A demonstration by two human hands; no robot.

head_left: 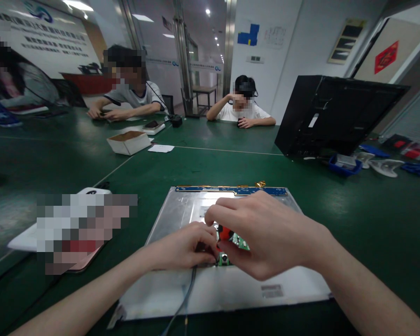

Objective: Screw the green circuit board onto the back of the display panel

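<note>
Centrally, small green circuit board [238,242] on the silver panel [182,210], pinched between left hand [182,247] and right hand [266,233].

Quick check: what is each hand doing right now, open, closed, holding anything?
Left hand: closed, fingertips pinched at the small green circuit board on the metal panel.
Right hand: curled over the same board, gripping it.

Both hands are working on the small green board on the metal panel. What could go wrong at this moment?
1. The left hand and right hand pinch the small green circuit board closely; a slip may bend it or its red part.
2. A grey cable runs from under the hands past the panel's near edge; a forearm may snag it.
3. The panel lies bare on the green table, so pressing could scratch it.
</note>
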